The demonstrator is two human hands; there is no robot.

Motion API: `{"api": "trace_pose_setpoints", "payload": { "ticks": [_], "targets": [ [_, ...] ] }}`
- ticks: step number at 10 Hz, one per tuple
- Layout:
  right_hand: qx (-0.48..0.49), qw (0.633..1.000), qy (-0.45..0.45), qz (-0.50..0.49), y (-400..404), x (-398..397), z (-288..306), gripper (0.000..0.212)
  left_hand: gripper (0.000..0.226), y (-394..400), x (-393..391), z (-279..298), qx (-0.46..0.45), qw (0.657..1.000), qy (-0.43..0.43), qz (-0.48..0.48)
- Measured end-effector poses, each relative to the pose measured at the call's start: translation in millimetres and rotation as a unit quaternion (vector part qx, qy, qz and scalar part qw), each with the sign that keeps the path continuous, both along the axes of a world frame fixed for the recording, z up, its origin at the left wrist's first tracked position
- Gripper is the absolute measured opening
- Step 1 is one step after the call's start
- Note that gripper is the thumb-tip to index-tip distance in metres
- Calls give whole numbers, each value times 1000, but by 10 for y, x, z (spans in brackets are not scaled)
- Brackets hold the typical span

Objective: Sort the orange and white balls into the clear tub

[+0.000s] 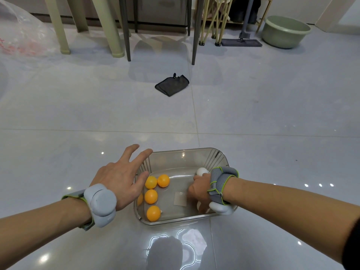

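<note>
Currently I see the clear tub (181, 158) resting on the glossy tiled floor (253, 117), directly ahead of me. My left hand (120, 180) hovers over the tub's left rim, fingers spread apart, holding nothing. My right hand (200, 189) reaches down inside the right side of the tub, fingers curled together over a white ball (201, 171) at the fingertips; a second pale ball beneath the palm is mostly hidden. Four orange balls (151, 196) lie fully visible along the tub's left side, with a fifth partly hidden under my left hand. A white label (180, 199) sits on the tub bottom. Both wrists carry grey strapped devices. A black mesh pouch (172, 85) lies on the floor, well apart from the tub.
</note>
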State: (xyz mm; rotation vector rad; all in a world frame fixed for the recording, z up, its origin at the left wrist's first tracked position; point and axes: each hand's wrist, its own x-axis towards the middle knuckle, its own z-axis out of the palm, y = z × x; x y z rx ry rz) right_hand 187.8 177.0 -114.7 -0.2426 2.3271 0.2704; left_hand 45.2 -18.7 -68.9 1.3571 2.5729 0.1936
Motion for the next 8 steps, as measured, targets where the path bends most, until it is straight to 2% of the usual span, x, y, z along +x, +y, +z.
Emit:
{"api": "trace_pose_setpoints", "payload": {
  "ticks": [2,4,6,7,8],
  "targets": [
    [-46,998,19,-49,56,-3,0,52,55,9,32,27,-5,1000,0,3],
    [-60,994,24,-82,57,-17,-3,50,55,13,43,54,-8,1000,4,4],
    [-106,979,42,-168,71,-13,102,49,55,20,50,88,-7,1000,-2,2],
    [-177,955,49,-234,83,-7,330,50,55,13,58,143,-6,1000,-6,2],
    [-287,898,64,-326,166,-90,706,42,52,65,-11,317,42,999,-17,2]
  ]
}}
